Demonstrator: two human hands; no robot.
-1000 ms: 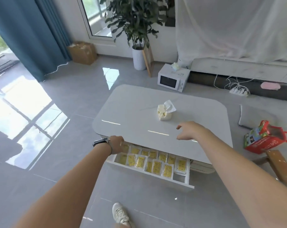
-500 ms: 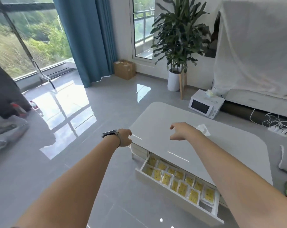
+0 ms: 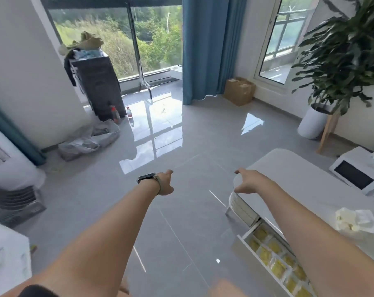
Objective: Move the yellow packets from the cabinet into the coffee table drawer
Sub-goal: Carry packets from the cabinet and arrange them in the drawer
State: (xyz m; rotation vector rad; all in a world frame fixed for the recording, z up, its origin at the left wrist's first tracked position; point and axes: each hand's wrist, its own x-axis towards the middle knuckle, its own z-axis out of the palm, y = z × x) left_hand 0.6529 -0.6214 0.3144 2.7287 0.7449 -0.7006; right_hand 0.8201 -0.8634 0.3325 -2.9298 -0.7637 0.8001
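The coffee table drawer (image 3: 249, 252) stands pulled out at the lower right, under the white table top (image 3: 293, 183). Several yellow packets (image 3: 277, 267) lie in rows inside it, partly hidden by my right forearm. My left hand (image 3: 165, 183), with a watch on its wrist, hangs over the bare floor with relaxed fingers and holds nothing. My right hand (image 3: 249, 182) hovers above the table's left corner, fingers loosely spread, also with nothing in it. No cabinet with packets is plainly in view.
A tissue pack (image 3: 351, 217) lies on the table. A white microwave (image 3: 357, 175), a potted plant (image 3: 316, 123) and a cardboard box (image 3: 239, 91) stand along the right wall. A dark unit (image 3: 98, 86), bottles and a plastic bag (image 3: 89, 140) sit at the left. White furniture (image 3: 6, 254) fills the lower-left corner.
My view has swung left, away from the table, so the drawer has slid to the lower right. My left hand has come off the drawer area and both hands now hang in the air.
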